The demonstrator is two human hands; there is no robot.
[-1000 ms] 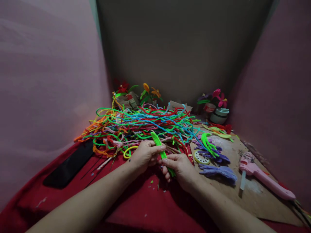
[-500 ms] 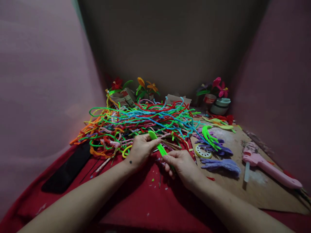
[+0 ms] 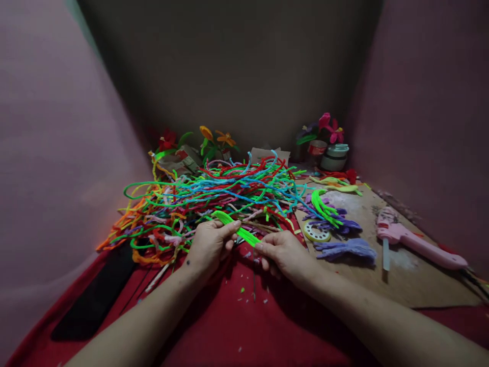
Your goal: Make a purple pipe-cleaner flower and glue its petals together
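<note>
Between my two hands stretches a bright green strip of pipe cleaners laid side by side [image 3: 247,236], slanting down to the right. My left hand [image 3: 212,242] pinches its upper left part, with the rounded end showing beyond the fingers. At the lower right end, my right hand [image 3: 282,253] grips it between thumb and fingers. Just behind the hands lies a big heap of loose pipe cleaners [image 3: 221,186] in green, blue, red, orange and pink. A thin dark wire [image 3: 254,280] lies below the strip on the red cloth [image 3: 237,326].
On the right, a cardboard sheet [image 3: 428,290] holds a pink glue gun [image 3: 420,240], a lilac pipe cleaner bundle [image 3: 346,251], green pieces [image 3: 324,208] and a tape roll [image 3: 316,232]. A black flat object [image 3: 93,295] lies left. Fuzzy flowers [image 3: 214,136] and a lidded jar [image 3: 334,157] stand behind.
The green strip has tilted closer to level, and my left hand has moved left and slightly down. Both hands keep hold of it. The whole view has shifted a little.
</note>
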